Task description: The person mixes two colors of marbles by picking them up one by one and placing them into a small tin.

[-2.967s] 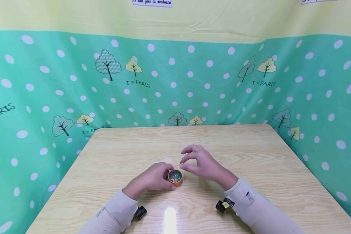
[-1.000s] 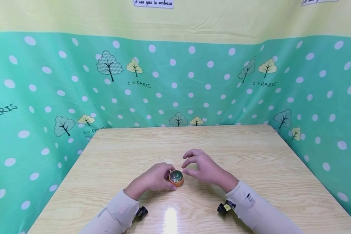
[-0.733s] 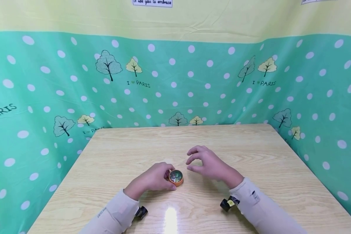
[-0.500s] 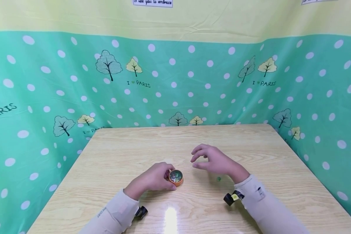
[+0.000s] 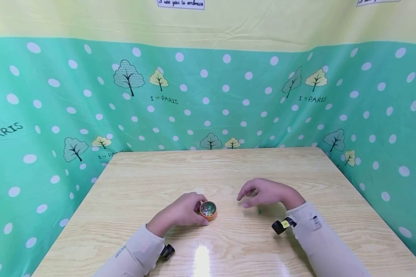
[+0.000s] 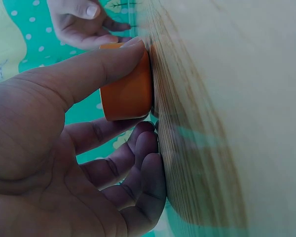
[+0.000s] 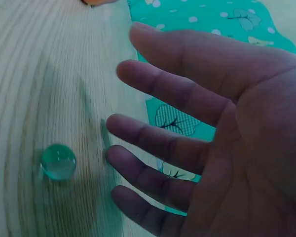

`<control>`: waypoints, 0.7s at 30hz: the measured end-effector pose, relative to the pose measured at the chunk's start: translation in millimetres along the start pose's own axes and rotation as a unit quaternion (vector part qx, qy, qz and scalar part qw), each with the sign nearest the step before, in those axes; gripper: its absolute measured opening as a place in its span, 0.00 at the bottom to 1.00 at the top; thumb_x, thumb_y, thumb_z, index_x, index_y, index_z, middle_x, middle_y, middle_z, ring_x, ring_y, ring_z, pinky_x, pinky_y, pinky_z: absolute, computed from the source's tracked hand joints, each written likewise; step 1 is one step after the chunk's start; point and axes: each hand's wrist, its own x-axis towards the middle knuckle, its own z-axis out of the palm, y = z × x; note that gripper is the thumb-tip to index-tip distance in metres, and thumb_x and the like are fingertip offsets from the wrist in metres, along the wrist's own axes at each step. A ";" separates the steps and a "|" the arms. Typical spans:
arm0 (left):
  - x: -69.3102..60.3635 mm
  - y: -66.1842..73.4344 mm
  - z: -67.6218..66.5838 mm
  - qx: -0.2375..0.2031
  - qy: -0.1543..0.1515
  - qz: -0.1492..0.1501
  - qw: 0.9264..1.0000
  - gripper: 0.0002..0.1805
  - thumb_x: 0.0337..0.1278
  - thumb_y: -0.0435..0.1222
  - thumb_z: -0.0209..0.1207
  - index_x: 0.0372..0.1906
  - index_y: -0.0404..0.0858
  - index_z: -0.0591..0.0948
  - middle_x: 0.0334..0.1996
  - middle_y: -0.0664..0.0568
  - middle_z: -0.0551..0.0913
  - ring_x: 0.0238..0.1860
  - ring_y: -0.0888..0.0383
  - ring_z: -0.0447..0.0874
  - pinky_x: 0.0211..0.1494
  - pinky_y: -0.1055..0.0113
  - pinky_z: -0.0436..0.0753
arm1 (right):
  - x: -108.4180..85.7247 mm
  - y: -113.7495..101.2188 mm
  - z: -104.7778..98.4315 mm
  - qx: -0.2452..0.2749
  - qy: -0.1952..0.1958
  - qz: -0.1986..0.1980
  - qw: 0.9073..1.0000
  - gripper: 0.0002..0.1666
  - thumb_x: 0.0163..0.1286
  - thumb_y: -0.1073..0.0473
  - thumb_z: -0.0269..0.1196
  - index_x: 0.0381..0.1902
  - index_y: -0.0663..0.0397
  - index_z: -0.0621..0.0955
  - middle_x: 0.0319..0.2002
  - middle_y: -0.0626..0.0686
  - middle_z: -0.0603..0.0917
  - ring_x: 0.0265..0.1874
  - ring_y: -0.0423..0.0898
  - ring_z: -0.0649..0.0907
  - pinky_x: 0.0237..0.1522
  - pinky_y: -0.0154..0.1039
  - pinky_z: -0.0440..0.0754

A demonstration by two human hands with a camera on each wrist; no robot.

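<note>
My left hand (image 5: 185, 209) grips a small round orange container (image 5: 211, 218), thumb on the near side and fingers behind it. In the left wrist view the thumb lies across the orange wall of the container (image 6: 128, 96), which stands on the table. Its top shows a dark, shiny, greenish content, too small to make out. My right hand (image 5: 265, 192) hovers to the right with nothing in its fingers, which are spread apart in the right wrist view. A clear green marble (image 7: 58, 162) lies on the wood beside those fingertips; the head view shows the marble (image 5: 260, 211) under the hand.
The light wooden table (image 5: 152, 173) reaches back to a green dotted curtain (image 5: 225, 100), which also hangs along both sides. Black wrist cameras (image 5: 279, 227) sit under the cuffs, close above the tabletop.
My right hand held something small and pale near the container 3 seconds ago. It came to the rim, then moved right with its fingers loose. The green marble came into view. The left hand stayed put.
</note>
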 end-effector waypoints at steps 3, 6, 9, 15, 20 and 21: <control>-0.4 0.4 0.3 0.002 0.000 -0.001 1.000 0.29 0.45 0.46 0.81 0.53 0.41 0.83 0.37 0.57 0.80 0.37 0.59 0.76 0.42 0.64 0.77 | -1.5 4.1 -1.5 -0.006 -0.005 0.014 1.000 0.15 0.67 0.52 0.73 0.51 0.42 0.89 0.48 0.47 0.85 0.49 0.54 0.78 0.53 0.51 0.76; -0.5 0.4 0.6 0.002 0.000 -0.006 1.000 0.30 0.45 0.47 0.80 0.53 0.42 0.83 0.37 0.57 0.80 0.37 0.59 0.76 0.42 0.64 0.77 | -3.3 8.2 -4.4 -0.001 -0.004 0.020 1.000 0.15 0.67 0.52 0.73 0.51 0.43 0.88 0.51 0.45 0.85 0.52 0.54 0.79 0.58 0.56 0.76; -0.1 -0.1 0.4 0.000 0.000 -0.006 1.000 0.30 0.45 0.47 0.81 0.53 0.42 0.83 0.38 0.57 0.80 0.37 0.59 0.76 0.43 0.64 0.77 | -5.8 13.8 -8.5 0.009 -0.006 0.014 1.000 0.15 0.67 0.52 0.73 0.51 0.44 0.88 0.51 0.43 0.86 0.54 0.54 0.80 0.61 0.60 0.75; 0.4 -0.6 0.5 0.001 0.000 -0.008 1.000 0.31 0.45 0.47 0.80 0.55 0.42 0.82 0.39 0.57 0.81 0.38 0.59 0.77 0.43 0.63 0.78 | -12.4 30.4 -16.7 0.028 -0.017 0.010 0.999 0.18 0.62 0.54 0.76 0.50 0.47 0.89 0.49 0.50 0.87 0.49 0.55 0.79 0.54 0.49 0.77; 1.8 -0.4 1.0 0.012 0.001 -0.008 1.000 0.35 0.46 0.48 0.80 0.59 0.39 0.81 0.39 0.57 0.81 0.40 0.59 0.78 0.44 0.63 0.78 | -15.9 43.2 -17.7 0.048 -0.036 0.040 0.997 0.25 0.50 0.54 0.82 0.48 0.42 0.90 0.47 0.52 0.87 0.44 0.55 0.76 0.45 0.38 0.73; 1.9 -0.2 1.0 0.014 0.001 -0.009 1.000 0.36 0.46 0.49 0.80 0.59 0.39 0.81 0.39 0.57 0.81 0.40 0.59 0.77 0.44 0.63 0.78 | -16.3 44.8 -17.4 0.049 -0.037 0.042 0.997 0.25 0.48 0.54 0.83 0.48 0.41 0.90 0.46 0.52 0.86 0.44 0.55 0.75 0.45 0.39 0.73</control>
